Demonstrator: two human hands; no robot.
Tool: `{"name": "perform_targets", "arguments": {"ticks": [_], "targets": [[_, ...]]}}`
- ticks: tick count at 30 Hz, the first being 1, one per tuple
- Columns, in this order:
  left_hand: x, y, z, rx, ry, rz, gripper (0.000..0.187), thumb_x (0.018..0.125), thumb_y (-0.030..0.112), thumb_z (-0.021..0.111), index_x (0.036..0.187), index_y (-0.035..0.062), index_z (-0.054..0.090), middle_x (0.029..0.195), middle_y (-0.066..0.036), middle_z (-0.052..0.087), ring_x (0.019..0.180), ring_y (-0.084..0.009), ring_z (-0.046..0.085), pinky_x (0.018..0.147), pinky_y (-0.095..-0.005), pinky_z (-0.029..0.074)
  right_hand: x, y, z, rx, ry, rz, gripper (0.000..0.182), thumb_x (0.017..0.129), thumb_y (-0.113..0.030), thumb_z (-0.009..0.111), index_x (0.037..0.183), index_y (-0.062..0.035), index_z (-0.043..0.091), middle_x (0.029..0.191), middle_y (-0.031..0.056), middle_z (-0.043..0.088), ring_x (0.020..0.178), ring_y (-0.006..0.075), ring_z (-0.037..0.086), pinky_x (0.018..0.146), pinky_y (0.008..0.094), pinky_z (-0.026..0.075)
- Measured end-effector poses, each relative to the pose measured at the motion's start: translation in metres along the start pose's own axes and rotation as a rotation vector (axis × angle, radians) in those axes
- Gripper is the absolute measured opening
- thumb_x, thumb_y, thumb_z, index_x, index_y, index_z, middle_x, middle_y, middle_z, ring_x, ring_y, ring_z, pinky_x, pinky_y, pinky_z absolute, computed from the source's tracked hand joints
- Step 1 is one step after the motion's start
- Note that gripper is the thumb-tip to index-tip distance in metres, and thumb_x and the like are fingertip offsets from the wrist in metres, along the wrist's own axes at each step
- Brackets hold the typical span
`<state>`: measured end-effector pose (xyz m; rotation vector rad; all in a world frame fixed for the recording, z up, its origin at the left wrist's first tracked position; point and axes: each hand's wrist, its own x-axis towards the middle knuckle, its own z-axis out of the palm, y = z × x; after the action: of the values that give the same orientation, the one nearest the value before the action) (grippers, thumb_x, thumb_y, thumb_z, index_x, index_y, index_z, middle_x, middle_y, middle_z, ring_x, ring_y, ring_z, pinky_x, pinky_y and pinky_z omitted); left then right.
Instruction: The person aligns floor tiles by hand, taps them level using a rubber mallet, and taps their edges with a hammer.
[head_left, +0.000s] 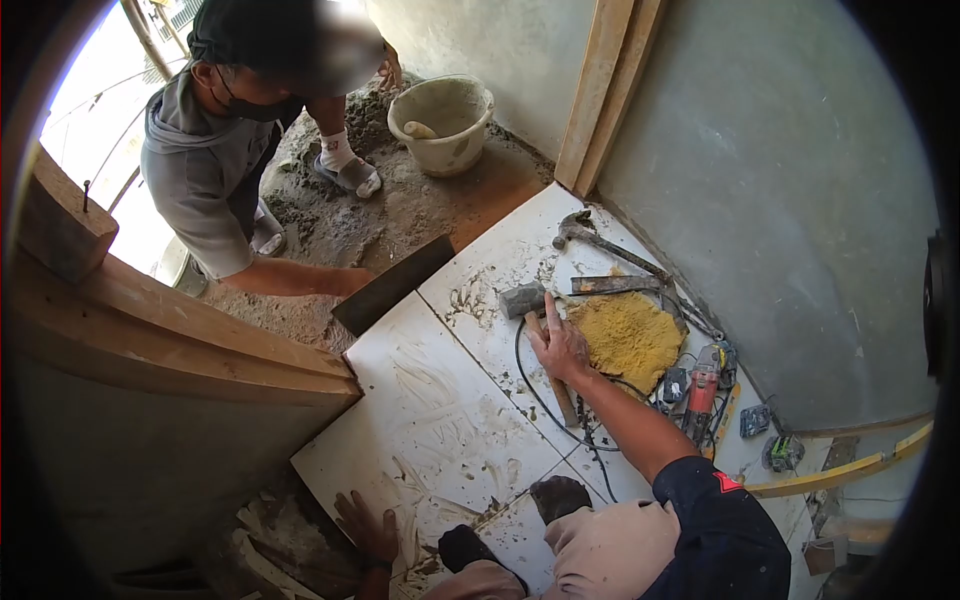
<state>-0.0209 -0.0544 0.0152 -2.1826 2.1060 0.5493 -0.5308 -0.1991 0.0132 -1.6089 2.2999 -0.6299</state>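
Observation:
My right hand (558, 345) reaches out over the white floor tiles (440, 420) and lies with fingers spread on the wooden handle of a club hammer (522, 298), just left of a yellow sponge (628, 338). At the bottom, my left hand (365, 525) rests open against the near edge of the smeared tile, beside rubble. My knees and dark socks (558, 495) sit on the tile below.
A crouching co-worker (215, 160) presses a dark float (392, 285) on the grey mortar bed. A bucket (442, 122) stands behind. A claw hammer (590, 235), a flat blade (615, 284), a red grinder (700, 390) and a black cable (535, 395) lie along the wall. A thick wooden frame (180, 335) runs along the left.

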Motion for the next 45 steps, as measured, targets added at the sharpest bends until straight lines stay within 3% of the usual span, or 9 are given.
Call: {"name": "perform_targets", "arguments": {"ticks": [7, 9, 12, 16, 18, 33, 45], "targets": [[-0.0004, 0.0000, 0.0001, -0.028, 0.007, -0.006, 0.093, 0.089, 0.031, 0.067, 0.161, 0.0038, 0.015, 0.168, -0.026, 0.004, 0.155, -0.0458, 0.004, 0.122, -0.0618, 0.006, -0.0002, 0.0005, 0.0019, 0.020, 0.015, 0.005, 0.087, 0.093, -0.038, 0.061, 0.162, -0.0069, 0.016, 0.096, 0.0266, 0.069, 0.088, 0.0454, 0.066, 0.083, 0.0558, 0.052], [0.0009, -0.0029, 0.0023, -0.027, 0.019, 0.019, 0.094, 0.089, 0.039, 0.066, 0.160, 0.0035, 0.017, 0.167, -0.028, 0.003, 0.154, -0.0478, 0.004, 0.121, -0.0645, 0.006, -0.0007, 0.0013, 0.0034, 0.021, 0.034, -0.015, 0.087, 0.093, -0.037, 0.061, 0.161, -0.0066, 0.017, 0.095, 0.0270, 0.069, 0.085, 0.0456, 0.066, 0.081, 0.0556, 0.052], [0.0009, -0.0032, 0.0017, -0.055, 0.012, 0.011, 0.094, 0.088, 0.039, 0.067, 0.160, 0.0036, 0.017, 0.167, -0.028, 0.004, 0.154, -0.0476, 0.004, 0.121, -0.0644, 0.005, -0.0006, 0.0003, 0.0036, -0.019, 0.079, -0.059, 0.087, 0.093, -0.036, 0.062, 0.161, -0.0060, 0.017, 0.091, 0.0255, 0.070, 0.083, 0.0437, 0.067, 0.079, 0.0546, 0.052], [0.0007, 0.0001, 0.0003, -0.072, 0.016, -0.012, 0.095, 0.087, 0.038, 0.068, 0.160, 0.0037, 0.017, 0.167, -0.027, 0.004, 0.154, -0.0473, 0.004, 0.121, -0.0641, 0.004, -0.0005, -0.0016, 0.0012, 0.030, 0.030, -0.005, 0.088, 0.092, -0.035, 0.064, 0.161, -0.0056, 0.018, 0.085, 0.0184, 0.070, 0.080, 0.0392, 0.067, 0.078, 0.0527, 0.053], [0.0000, 0.0001, 0.0014, -0.045, 0.036, 0.011, 0.095, 0.086, 0.031, 0.068, 0.161, 0.0039, 0.015, 0.167, -0.027, 0.004, 0.155, -0.0458, 0.003, 0.122, -0.0623, 0.004, -0.0008, -0.0007, 0.0016, 0.027, 0.047, -0.003, 0.087, 0.092, -0.034, 0.065, 0.161, -0.0042, 0.020, 0.081, 0.0135, 0.070, 0.078, 0.0365, 0.067, 0.076, 0.0507, 0.053], [0.0013, 0.0001, 0.0059, -0.026, 0.048, -0.001, 0.091, 0.089, 0.032, 0.067, 0.159, 0.0033, 0.016, 0.167, -0.027, 0.004, 0.154, -0.0469, 0.003, 0.122, -0.0638, 0.002, -0.0002, -0.0047, 0.0001, 0.038, 0.060, -0.013, 0.089, 0.090, -0.033, 0.067, 0.160, -0.0025, 0.021, 0.076, 0.0096, 0.068, 0.074, 0.0329, 0.066, 0.076, 0.0474, 0.052], [0.0019, 0.0010, 0.0076, -0.009, 0.045, -0.018, 0.092, 0.089, 0.033, 0.066, 0.160, 0.0033, 0.016, 0.167, -0.026, 0.003, 0.155, -0.0457, 0.003, 0.122, -0.0633, 0.001, -0.0004, -0.0050, -0.0019, 0.064, 0.043, 0.006, 0.089, 0.090, -0.034, 0.066, 0.160, -0.0025, 0.021, 0.079, 0.0116, 0.069, 0.077, 0.0343, 0.066, 0.079, 0.0480, 0.051]]}}
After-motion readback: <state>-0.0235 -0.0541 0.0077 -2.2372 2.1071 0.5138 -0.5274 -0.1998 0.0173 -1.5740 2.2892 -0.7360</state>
